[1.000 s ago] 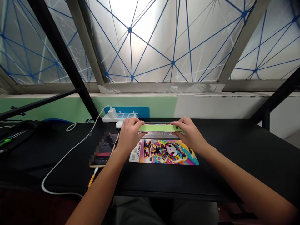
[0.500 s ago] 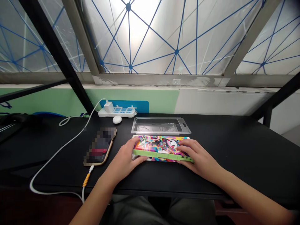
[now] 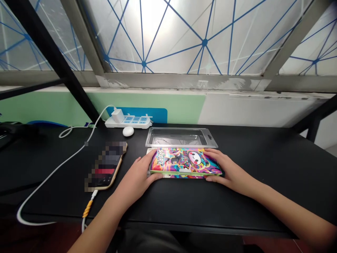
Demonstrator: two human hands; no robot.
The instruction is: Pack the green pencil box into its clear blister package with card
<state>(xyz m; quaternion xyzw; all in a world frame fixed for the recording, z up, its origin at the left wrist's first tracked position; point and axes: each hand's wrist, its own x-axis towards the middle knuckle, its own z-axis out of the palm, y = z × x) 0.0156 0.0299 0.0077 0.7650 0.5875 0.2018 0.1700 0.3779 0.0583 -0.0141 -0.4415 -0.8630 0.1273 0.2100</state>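
Note:
A colourful pencil box [image 3: 184, 161] with a cartoon lid and green sides lies flat on the black desk [image 3: 263, 168], on top of a printed card of the same colours. My left hand [image 3: 139, 175] grips its left end, thumb on the near edge. My right hand [image 3: 228, 170] holds its right end, fingers curled over the far corner. Just behind the box lies an empty clear plastic blister tray [image 3: 181, 137].
A phone [image 3: 106, 165] lies left of the box with an orange-tipped white cable [image 3: 52, 175] running off the desk's front edge. Behind it sit a white earbud case [image 3: 128, 131] and a white power strip [image 3: 129, 121]. A black frame post [image 3: 52, 59] slants at the left.
Both hands carried the pencil box from over the blister tray toward me and laid it flat on the card. The camera tilted down slightly.

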